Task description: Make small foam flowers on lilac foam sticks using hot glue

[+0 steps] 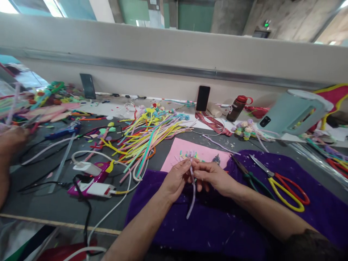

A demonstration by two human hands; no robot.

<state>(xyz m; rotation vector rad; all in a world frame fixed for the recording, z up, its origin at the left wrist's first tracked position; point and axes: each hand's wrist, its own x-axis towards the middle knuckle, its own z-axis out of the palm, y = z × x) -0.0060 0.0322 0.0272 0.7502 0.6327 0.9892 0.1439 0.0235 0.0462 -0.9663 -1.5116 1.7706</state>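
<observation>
Table (38, 204): above the cloth (228, 232), likely laid as padding, your left grip (175, 181) and right grip (213, 177) pinch one stem (193, 199), probably for steadiness.

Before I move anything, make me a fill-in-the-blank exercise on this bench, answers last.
1. The left hand and right hand hold a fuzzy stem; the cloth nearest them is ____.
2. The scissors have one red handle and one ____ handle.
3. The bottle between a phone and the kettle has a ____ lid.

Missing words: purple; yellow; red.
</observation>
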